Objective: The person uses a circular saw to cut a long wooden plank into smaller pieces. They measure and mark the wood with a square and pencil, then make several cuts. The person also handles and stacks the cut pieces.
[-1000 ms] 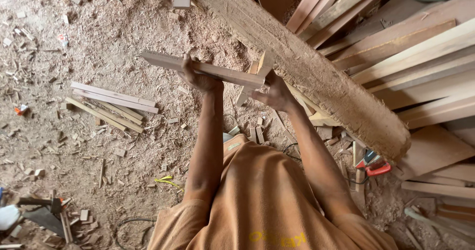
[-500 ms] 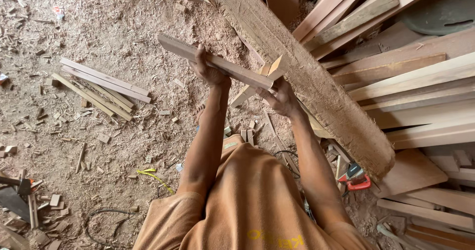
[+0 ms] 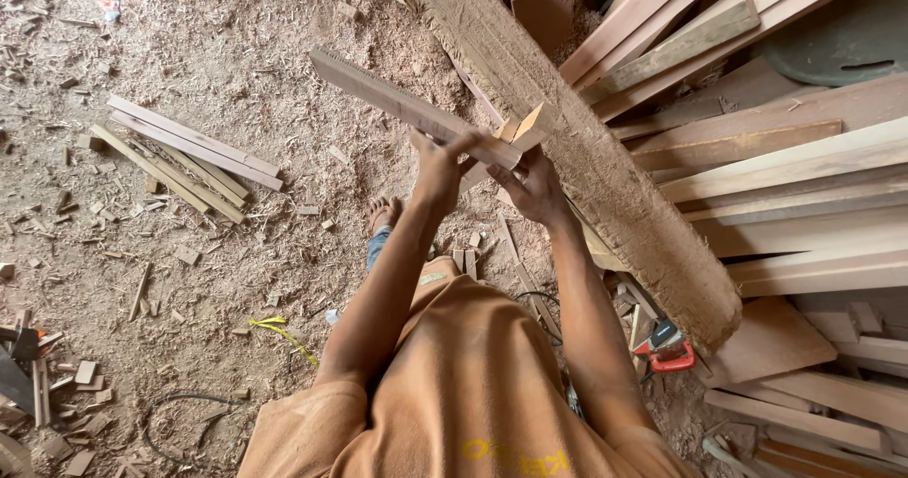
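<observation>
Hands [image 3: 437, 171], [image 3: 532, 190] gripping wooden slat [image 3: 411, 109], red tool [image 3: 667, 346] below

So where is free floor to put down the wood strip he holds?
Free: the sawdust floor between the bundle of strips and the rough beam. Crowded: the stacked planks on the right and the offcuts at lower left.

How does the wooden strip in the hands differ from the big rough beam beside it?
The wooden strip is thin and smooth, and it is held up by the left hand and right hand. The rough beam is far thicker, coated in sawdust, and lies among stacked planks. Both are long, bare wood.
</observation>
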